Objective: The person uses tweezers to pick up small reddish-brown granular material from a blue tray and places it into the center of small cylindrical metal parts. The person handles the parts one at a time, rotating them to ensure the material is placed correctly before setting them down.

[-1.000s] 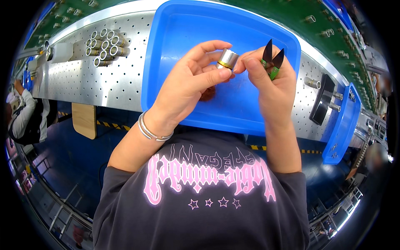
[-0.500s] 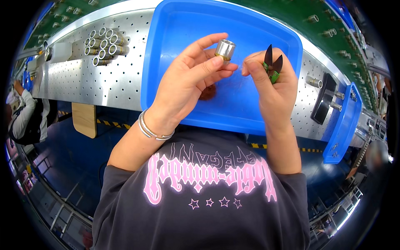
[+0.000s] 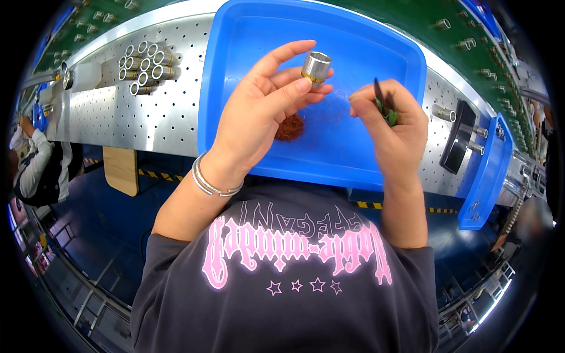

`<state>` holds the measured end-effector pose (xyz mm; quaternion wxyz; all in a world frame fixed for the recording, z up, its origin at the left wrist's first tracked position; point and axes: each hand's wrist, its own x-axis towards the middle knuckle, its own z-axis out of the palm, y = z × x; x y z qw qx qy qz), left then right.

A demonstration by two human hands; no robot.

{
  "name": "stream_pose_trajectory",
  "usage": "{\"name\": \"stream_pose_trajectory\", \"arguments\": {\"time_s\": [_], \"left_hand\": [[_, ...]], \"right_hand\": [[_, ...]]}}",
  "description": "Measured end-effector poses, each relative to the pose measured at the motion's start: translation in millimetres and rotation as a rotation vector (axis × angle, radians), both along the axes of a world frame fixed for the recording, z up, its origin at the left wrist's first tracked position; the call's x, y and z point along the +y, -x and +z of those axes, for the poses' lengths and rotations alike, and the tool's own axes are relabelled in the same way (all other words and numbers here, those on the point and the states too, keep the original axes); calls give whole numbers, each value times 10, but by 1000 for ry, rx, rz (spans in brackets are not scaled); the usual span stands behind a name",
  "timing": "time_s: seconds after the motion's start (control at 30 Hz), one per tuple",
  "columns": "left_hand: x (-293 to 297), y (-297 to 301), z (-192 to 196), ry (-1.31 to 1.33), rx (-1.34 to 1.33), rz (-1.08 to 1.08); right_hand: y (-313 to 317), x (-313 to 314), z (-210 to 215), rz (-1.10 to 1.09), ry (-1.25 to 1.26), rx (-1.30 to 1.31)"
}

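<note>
Sleeve (image 3: 316, 66) is up over the blue tray (image 3: 209, 106), clear of its floor, open rim up, yellow band low. My left hand (image 3: 256, 109) has it pinched near the lower end between thumb and fingers, index raised off it. My right hand (image 3: 397, 132) is apart from it on the right, snips (image 3: 389, 116) tucked in the palm, blades up; thumb and forefinger drawn in to a narrow pinch, can't tell if anything's between the tips.

Status: I'd call this piece mid-way: in hand, not set down, blades off it. Brown wire pad (image 3: 289, 127) lies in the tray, near side, neither hand on it.

Left on the bench (image 3: 182, 117): stack (image 3: 147, 66) of similar pieces. Right: lone piece (image 3: 444, 113), then phone (image 3: 458, 138). Can't tell which are finished and which are waiting. More pieces on the green belt (image 3: 453, 59), far side.
</note>
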<state>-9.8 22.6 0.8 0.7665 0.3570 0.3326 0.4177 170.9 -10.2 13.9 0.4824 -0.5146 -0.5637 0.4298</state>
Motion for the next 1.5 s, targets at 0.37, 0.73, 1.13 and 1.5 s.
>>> {"name": "stream_pose_trajectory", "arguments": {"time_s": [0.37,0.73,1.13,1.5], "left_hand": [[-91,-88,-16,-397,258,-89],[-18,-56,20,18,38,-75],[3,-124,-56,9,31,-47],[-2,-187,-65,-72,2,3]], "right_hand": [[-167,266,179,174,-78,-383],[-99,170,211,-54,-203,-390],[-35,192,230,8,-390,-402],[-27,217,209,29,-494,-385]]}}
